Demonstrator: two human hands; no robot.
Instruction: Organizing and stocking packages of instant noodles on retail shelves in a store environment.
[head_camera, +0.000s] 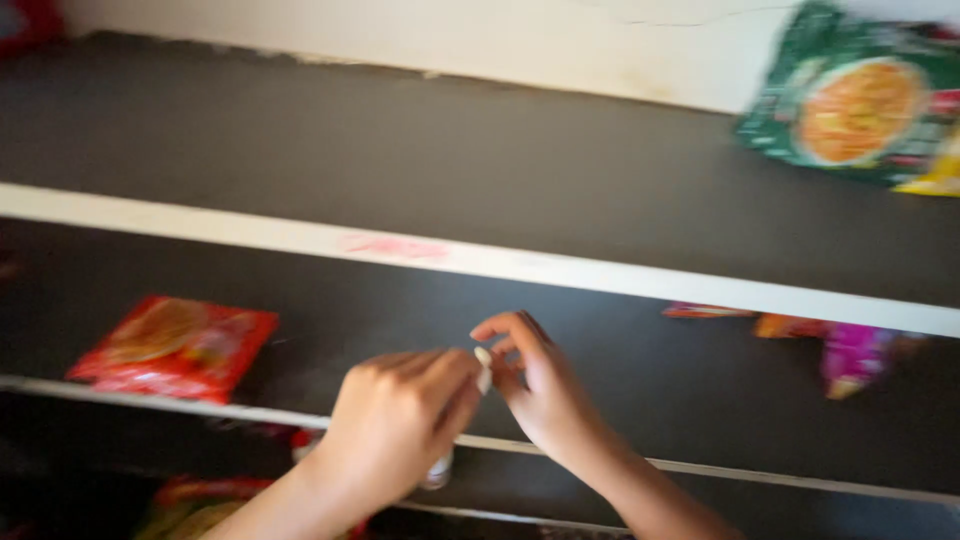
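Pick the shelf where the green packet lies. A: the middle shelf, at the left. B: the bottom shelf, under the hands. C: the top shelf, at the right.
C: the green packet lies at the right on the top shelf, by the wall.

The shelves (420, 160) are dark grey with white front edges, and the upper edge bears a faint pink smear (395, 246). A green packet (855, 95) with an orange round picture lies on the top shelf beside a yellow packet (935, 175). Below lie a red packet (175, 348) with an orange picture and a magenta packet (855, 355), while the hands hold a small white object (484, 357).
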